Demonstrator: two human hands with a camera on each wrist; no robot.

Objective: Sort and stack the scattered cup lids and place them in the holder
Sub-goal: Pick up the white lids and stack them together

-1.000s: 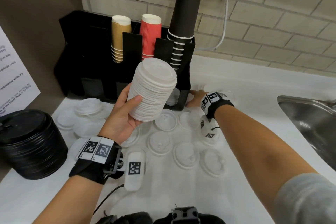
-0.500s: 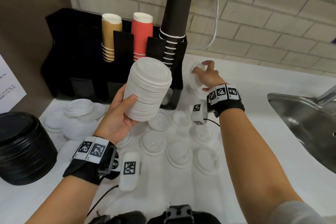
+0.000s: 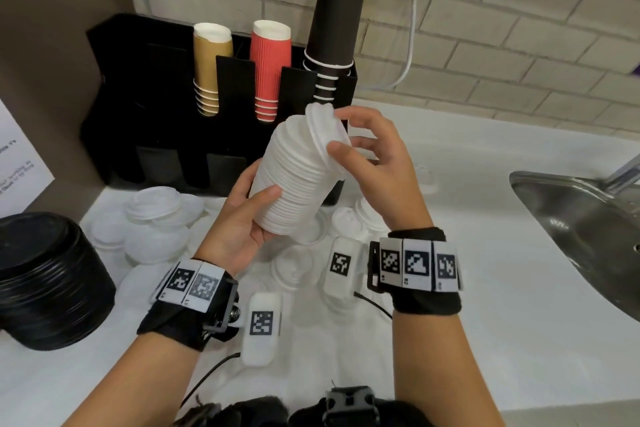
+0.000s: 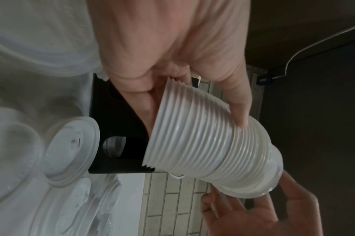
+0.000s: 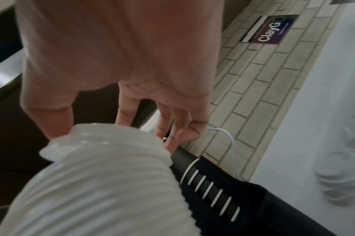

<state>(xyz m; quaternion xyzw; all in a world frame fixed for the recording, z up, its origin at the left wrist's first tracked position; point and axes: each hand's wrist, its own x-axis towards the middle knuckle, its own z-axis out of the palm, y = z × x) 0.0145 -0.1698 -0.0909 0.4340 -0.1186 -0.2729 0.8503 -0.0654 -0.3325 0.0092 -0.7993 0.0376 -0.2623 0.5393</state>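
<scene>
lid stack point(image 3: 298, 180) frame centre, long axis tilted up-right, top toward right hand point(image 3: 375, 163) | left hand point(image 3: 242, 218) wraps lower stack | right hand pinches loose lid point(image 3: 322, 135) at stack top, tilted, not seated | holder point(image 3: 145, 114) upper left, behind stack; left hand nearer

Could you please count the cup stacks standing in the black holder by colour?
Gold paper cup stack: 1
Red ribbed cup stack: 1
Black cup stack: 1
Total: 3 stacks in the black holder
</scene>
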